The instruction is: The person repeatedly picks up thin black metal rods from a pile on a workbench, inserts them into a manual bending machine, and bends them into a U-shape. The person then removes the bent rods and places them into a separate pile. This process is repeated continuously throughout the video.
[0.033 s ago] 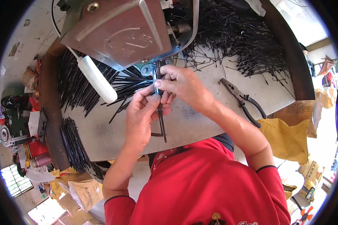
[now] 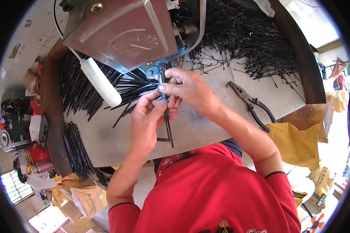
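Both of my hands meet under the head of a reddish-brown and green machine (image 2: 124,39). My left hand (image 2: 144,120) is closed, thumb and fingers pinching a thin dark rod (image 2: 168,130) whose lower end sticks out toward me. Just above it, my right hand (image 2: 194,93) is closed on the same rod, its thumb pressed along the shaft. The rod's upper part runs up to the lit tooling (image 2: 159,72) under the machine head, where my fingers partly cover it. Whether it is one rod or more in my grip, I cannot tell.
Black rods (image 2: 77,85) lie in a pile at the left, with a smaller bundle (image 2: 77,149) nearer me. A tangled heap of thin black pieces (image 2: 260,50) covers the far right. Pliers (image 2: 247,99) rest right of my hands. A white lamp (image 2: 101,82) hangs at left.
My hands and the rod have barely shifted; the rod's lower end sits a touch further right. Nothing has been let go.
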Motion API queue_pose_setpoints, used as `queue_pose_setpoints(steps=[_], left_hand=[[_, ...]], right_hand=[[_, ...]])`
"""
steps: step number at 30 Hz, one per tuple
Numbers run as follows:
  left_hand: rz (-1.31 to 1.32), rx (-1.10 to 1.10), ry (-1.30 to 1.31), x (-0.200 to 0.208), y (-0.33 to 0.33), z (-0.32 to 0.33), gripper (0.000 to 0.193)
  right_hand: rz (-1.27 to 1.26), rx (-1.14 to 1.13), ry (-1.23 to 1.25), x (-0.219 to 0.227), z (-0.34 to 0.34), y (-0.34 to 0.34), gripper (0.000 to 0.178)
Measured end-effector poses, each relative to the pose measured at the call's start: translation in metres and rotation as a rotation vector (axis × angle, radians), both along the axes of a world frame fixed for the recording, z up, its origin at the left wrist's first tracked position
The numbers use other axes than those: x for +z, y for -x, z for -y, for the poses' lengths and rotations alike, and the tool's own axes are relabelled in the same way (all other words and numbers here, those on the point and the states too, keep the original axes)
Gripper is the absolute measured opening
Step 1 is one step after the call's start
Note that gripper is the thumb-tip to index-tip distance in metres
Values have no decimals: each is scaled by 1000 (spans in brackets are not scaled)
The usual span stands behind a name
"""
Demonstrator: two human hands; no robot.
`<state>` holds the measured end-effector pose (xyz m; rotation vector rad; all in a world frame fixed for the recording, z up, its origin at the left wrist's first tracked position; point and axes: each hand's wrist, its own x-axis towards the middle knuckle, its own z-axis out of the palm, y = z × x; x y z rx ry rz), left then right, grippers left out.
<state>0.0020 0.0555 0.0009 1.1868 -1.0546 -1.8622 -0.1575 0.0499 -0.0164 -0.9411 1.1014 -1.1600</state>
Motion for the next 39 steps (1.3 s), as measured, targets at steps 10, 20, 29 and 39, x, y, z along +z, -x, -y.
queue_pose_setpoints(steps=[10, 20, 29, 39], left_hand=[[415, -95, 534, -5, -11, 0, 33], [-45, 275, 301, -16, -18, 54, 18], [-89, 299, 373, -19, -1, 53, 14], [-96, 261, 200, -19, -7, 62, 10]], right_hand=[[94, 64, -147, 11, -3, 13, 28], [583, -294, -100, -10, 7, 17, 20], [727, -400, 16, -15, 3, 4, 21], [670, -419, 41, -17, 6, 4, 19]])
